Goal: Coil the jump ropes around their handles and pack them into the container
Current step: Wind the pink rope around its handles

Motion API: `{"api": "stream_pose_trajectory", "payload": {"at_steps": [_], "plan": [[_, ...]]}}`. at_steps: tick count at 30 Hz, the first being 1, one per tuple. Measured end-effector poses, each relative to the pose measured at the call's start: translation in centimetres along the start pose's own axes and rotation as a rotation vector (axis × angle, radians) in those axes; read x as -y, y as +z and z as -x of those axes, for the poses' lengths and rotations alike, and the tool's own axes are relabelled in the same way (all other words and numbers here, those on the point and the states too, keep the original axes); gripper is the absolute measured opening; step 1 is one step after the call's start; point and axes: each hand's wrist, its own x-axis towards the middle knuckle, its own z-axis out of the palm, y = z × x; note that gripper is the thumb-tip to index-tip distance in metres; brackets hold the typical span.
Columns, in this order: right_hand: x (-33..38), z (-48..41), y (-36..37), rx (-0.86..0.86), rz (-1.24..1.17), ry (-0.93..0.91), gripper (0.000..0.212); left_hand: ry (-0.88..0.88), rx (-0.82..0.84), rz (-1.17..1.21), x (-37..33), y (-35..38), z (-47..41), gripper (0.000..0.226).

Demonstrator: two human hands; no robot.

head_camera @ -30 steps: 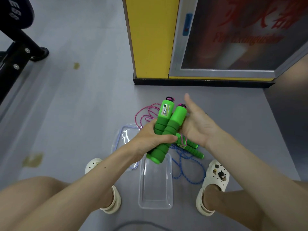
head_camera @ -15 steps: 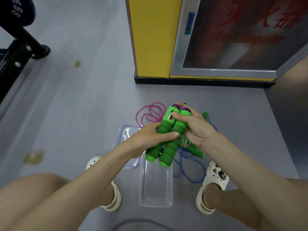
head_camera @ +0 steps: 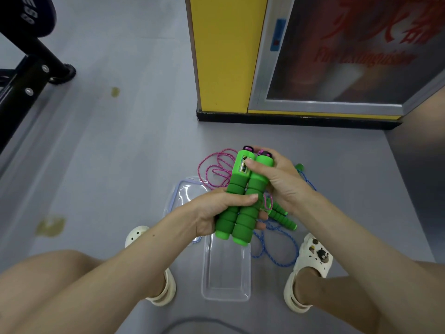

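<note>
Gripping paired green handles (head_camera: 238,186) above the clear container (head_camera: 226,296) | left hand (head_camera: 212,213) fingers wrapped round their middle | right hand (head_camera: 279,182), flat a second ago, now clasps their tops | pink rope (head_camera: 218,171) uncoiled on floor (head_camera: 120,165): winding likely next

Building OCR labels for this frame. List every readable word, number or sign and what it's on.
"Fire Extinguisher": red letters on the cabinet glass, soft but legible.
Large red Chinese characters above it: cropped, blurred, unreadable.
"ES8", as best it reads: white, partial, on the black weight plate.
Blue sticker on the cabinet frame: too small.
Counter window on the green handles: too small.
</note>
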Motion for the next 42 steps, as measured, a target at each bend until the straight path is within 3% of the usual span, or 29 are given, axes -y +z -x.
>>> {"api": "stream_pose_trajectory", "payload": {"at_steps": [2, 5, 8, 12, 17, 22, 26, 28, 34, 40, 42], "plan": [[0.0, -0.4, -0.3, -0.008, 0.066, 0.014, 0.037, 0.019, -0.006, 0.0, -0.2, -0.2, -0.1, 0.02], [-0.4, -1.1, -0.6, -0.117, -0.039, 0.029, 0.037, 0.033, 0.006, 0.008, -0.4, -0.2, 0.0, 0.022], [-0.4, -1.5, -1.0, -0.257, -0.157, -0.041, 0.012, 0.028, 0.027, 0.026, -0.4, 0.1, 0.4, 0.025], [-0.1, -1.5, -0.8, -0.147, -0.234, -0.032, 0.016, 0.001, 0.047, 0.033, -0.5, 0.1, 0.5, 0.025], [0.0, -0.9, -0.4, -0.032, -0.308, 0.156, 0.024, -0.034, 0.081, 0.015, -0.2, 0.2, 0.4, 0.021], [-0.5, -0.6, -0.4, -0.084, -0.011, 0.116, 0.042, -0.036, 0.087, 0.003, -0.1, -0.2, 0.6, 0.023], [-0.8, -0.1, -0.4, -0.145, 0.258, 0.038, 0.03, -0.013, 0.052, -0.012, -0.2, -0.4, 0.7, 0.022], [-0.6, -0.2, -0.6, -0.153, 0.279, -0.003, 0.018, 0.001, 0.045, -0.009, -0.2, -0.5, 0.7, 0.021], [-0.2, 0.2, -0.5, -0.101, 0.24, -0.122, 0.015, 0.02, 0.035, 0.022, -0.3, -0.3, 0.7, 0.025], [0.7, 0.5, -0.7, 0.073, 0.409, -0.158, 0.027, 0.007, 0.019, 0.049, -0.5, -0.4, 0.9, 0.032], [0.5, 0.5, -0.9, 0.053, 0.479, -0.213, 0.029, -0.007, 0.019, 0.05, -0.5, -0.5, 0.9, 0.032]]}}
